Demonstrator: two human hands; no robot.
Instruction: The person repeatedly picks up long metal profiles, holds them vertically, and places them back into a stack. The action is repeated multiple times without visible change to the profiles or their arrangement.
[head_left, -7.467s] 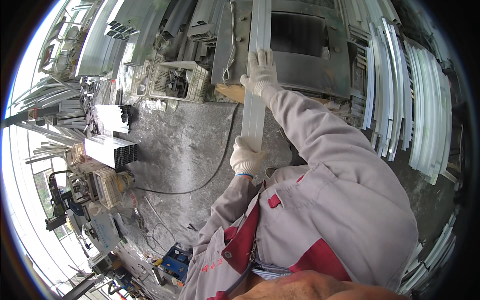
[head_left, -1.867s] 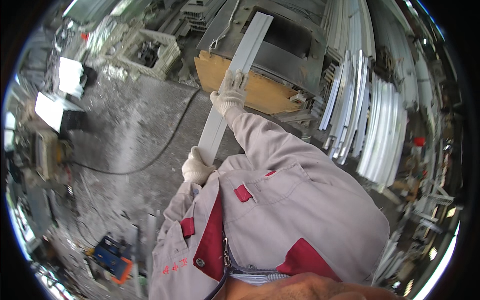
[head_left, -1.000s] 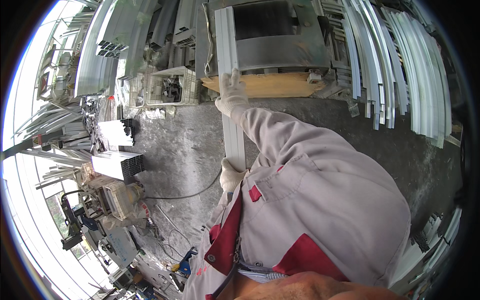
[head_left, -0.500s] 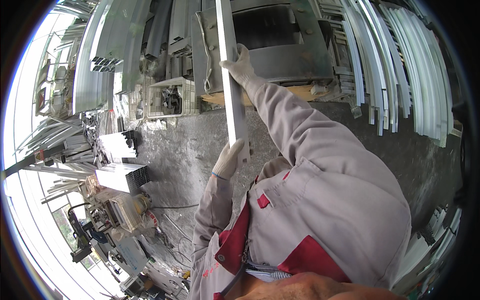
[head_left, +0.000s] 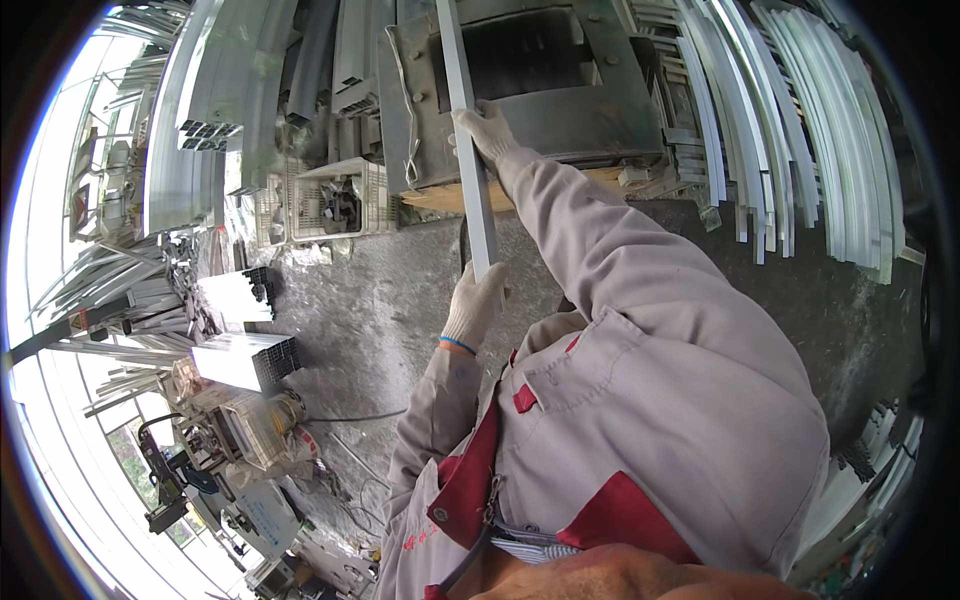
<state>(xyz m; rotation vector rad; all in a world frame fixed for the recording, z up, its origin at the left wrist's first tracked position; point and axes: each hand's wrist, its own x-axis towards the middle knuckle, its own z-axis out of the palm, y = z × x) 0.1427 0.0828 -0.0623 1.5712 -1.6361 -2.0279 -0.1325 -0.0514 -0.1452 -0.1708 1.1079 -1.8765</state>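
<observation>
Metal strip (head_left: pixel 463 140) top cut off by upper edge.

Silver-grey metal strip (head_left: pixel 470 170), white gloves, grey-and-red jacket (head_left: pixel 640 400).

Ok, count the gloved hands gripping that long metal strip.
2. The right hand grips the long metal strip higher up, by the grey machine. The left hand holds its near end, above the concrete floor. No other hands show.
</observation>
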